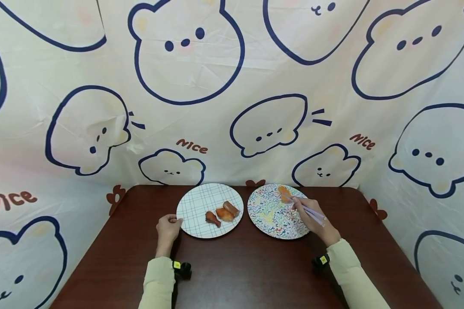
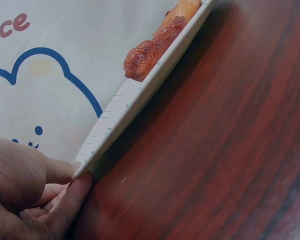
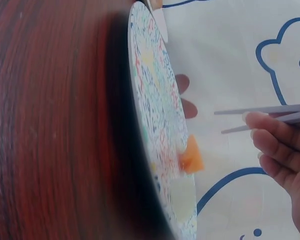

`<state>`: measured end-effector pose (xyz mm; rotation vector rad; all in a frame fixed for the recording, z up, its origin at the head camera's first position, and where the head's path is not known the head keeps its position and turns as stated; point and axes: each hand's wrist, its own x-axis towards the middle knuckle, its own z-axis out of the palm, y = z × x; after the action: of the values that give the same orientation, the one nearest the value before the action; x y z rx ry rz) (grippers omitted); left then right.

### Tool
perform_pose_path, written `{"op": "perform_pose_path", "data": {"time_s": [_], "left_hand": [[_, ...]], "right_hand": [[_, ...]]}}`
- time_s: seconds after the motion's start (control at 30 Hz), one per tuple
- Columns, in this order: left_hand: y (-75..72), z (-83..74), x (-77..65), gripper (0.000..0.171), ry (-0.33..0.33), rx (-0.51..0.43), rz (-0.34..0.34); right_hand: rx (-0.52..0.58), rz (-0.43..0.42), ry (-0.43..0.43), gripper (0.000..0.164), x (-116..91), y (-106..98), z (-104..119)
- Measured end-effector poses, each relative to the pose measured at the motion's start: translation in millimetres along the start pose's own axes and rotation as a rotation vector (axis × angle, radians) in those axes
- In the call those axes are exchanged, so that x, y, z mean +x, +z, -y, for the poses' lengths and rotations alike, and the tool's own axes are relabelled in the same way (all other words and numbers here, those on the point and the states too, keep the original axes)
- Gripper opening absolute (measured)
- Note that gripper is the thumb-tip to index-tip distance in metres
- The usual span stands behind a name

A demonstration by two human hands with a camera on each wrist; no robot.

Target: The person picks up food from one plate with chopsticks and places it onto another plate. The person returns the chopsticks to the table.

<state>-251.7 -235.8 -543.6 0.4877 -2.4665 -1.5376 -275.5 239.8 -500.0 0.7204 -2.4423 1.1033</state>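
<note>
My left hand pinches the left rim of a white plate with a grid pattern. On that plate lie a small browned drumstick, a glossy golden-brown piece of meat and a brown sausage-like piece. With my right hand I hold pale purple chopsticks over a plate speckled in many colours. An orange piece of food is at that plate's far side, overlapped by the chopstick tips in the head view. In the right wrist view the tips stand apart, away from the orange piece.
Both plates stand side by side near the far edge of a dark brown wooden table. A pale cloth with bear drawings hangs behind and at both sides. Each wrist wears a small black camera, the left one close over the table.
</note>
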Motion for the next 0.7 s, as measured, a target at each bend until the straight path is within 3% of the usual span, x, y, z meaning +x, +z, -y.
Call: {"op": "perform_pose_path", "data": {"time_s": [0.3, 0.53, 0.7], "left_hand": [[-0.5, 2.4, -1.7, 0.034, -0.006, 0.004, 0.008], [0.1, 1.5, 0.0, 0.034, -0.004, 0.006, 0.0], [0.1, 1.0, 1.1, 0.034, -0.006, 0.01, 0.005]], "right_hand": [[-0.014, -0.131, 0.128, 0.042, -3, -2, -21], [0.0, -0.114, 0.298, 0.057, -2, -4, -35], [0.05, -0.064, 0.387, 0.057, 0, -6, -40]]}}
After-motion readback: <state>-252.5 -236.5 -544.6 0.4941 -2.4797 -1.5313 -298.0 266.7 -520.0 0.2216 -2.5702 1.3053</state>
